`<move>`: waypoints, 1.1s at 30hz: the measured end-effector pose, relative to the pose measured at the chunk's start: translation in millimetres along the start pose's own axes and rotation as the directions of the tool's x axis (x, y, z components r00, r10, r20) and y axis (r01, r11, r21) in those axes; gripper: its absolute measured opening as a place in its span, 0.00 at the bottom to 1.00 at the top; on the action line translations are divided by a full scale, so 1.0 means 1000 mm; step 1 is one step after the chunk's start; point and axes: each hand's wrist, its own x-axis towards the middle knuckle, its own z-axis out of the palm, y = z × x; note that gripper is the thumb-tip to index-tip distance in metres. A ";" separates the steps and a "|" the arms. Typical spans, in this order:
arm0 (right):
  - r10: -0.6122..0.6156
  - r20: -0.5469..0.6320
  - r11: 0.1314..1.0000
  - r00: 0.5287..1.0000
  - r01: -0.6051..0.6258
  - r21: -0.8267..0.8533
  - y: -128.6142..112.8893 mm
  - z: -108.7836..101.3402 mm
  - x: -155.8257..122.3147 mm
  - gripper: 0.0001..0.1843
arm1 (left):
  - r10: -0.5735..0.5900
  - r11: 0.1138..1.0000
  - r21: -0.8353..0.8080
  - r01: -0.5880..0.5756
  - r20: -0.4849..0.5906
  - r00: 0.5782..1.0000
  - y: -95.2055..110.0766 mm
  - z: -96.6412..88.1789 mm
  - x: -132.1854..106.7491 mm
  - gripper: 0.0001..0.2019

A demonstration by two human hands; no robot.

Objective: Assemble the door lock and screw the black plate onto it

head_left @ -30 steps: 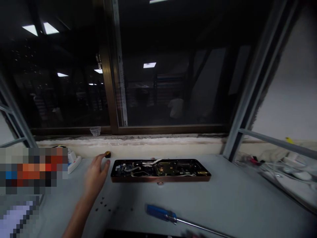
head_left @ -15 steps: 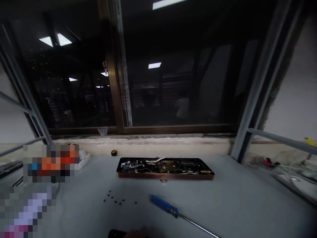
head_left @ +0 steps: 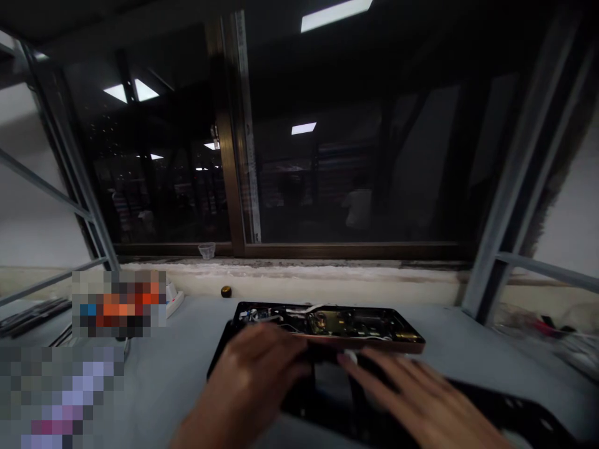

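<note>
- Panel (head_left: 359, 413): black, with cut-outs; just in front of case (head_left: 365, 344).
- Case: open, copper-edged, dark inside, white wires (head_left: 314, 308); on table (head_left: 161, 368).
- Left hand (head_left: 250, 377): fingers curled over panel.
- Right hand (head_left: 412, 393): fingers extended across it; blurred, cannot tell whether either hand grasps.

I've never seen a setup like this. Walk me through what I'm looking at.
There is no machine here: a person works with two bare hands. The view comes from a camera worn on the head, looking forward and down, so the left hand appears on the left and the right hand on the right. Both are on a black panel with openings; blur hides how firmly the fingers grip. Just beyond it, on the grey tabletop, lies a long open case with wires and parts inside. Farther back is a small round piece. Behind the table is a dark window. Blocky squares mask the area at left.
</note>
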 end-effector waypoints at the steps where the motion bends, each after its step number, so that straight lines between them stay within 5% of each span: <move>1: 0.039 -0.019 0.999 0.999 -0.039 -0.006 0.011 -0.013 0.012 0.41 | -0.050 0.998 -0.055 0.042 -0.161 0.986 0.001 -0.008 0.009 0.09; 3: 0.083 -0.049 0.996 0.995 -0.082 0.030 0.032 -0.038 0.036 0.38 | -0.195 0.977 -0.165 0.134 -0.448 0.872 -0.005 -0.014 0.023 0.10; 5: 0.112 -0.088 0.992 0.990 -0.107 0.066 0.052 -0.058 0.059 0.33 | -0.324 0.943 -0.256 0.213 -0.563 0.760 -0.018 -0.009 0.032 0.10; 6: 0.121 -0.124 0.991 0.985 -0.112 0.074 0.061 -0.065 0.068 0.32 | -0.362 0.929 -0.280 0.241 -0.563 0.743 -0.026 -0.003 0.036 0.11; 8: 0.147 -0.168 0.987 0.975 -0.135 0.082 0.076 -0.076 0.082 0.29 | -0.370 0.927 -0.266 0.266 -0.516 0.773 -0.041 0.012 0.044 0.11; 10: 0.182 -0.212 0.982 0.960 -0.168 0.079 0.086 -0.081 0.090 0.28 | -0.335 0.941 -0.183 0.284 -0.404 0.851 -0.052 0.028 0.054 0.10; 13: 0.212 -0.253 0.977 0.944 -0.198 0.082 0.096 -0.081 0.094 0.28 | -0.322 0.947 -0.017 0.321 -0.081 0.943 -0.062 0.051 0.075 0.11; 16: 0.201 -0.246 0.979 0.948 -0.185 0.090 0.099 -0.079 0.094 0.27 | -0.360 0.932 0.114 0.345 0.154 0.920 -0.068 0.077 0.094 0.13; 20: 0.169 -0.191 0.985 0.967 -0.158 0.075 0.097 -0.080 0.092 0.27 | -0.398 0.915 0.187 0.358 0.266 0.878 -0.079 0.112 0.108 0.15; 26: 0.186 -0.109 0.982 0.977 -0.181 0.051 0.097 -0.075 0.093 0.29 | -0.430 0.902 0.185 0.390 0.306 0.849 -0.085 0.133 0.111 0.12; 33: 0.224 -0.202 0.974 0.954 -0.226 0.011 0.113 -0.071 0.092 0.27 | -0.440 0.898 0.024 0.439 0.061 0.896 -0.079 0.097 0.117 0.12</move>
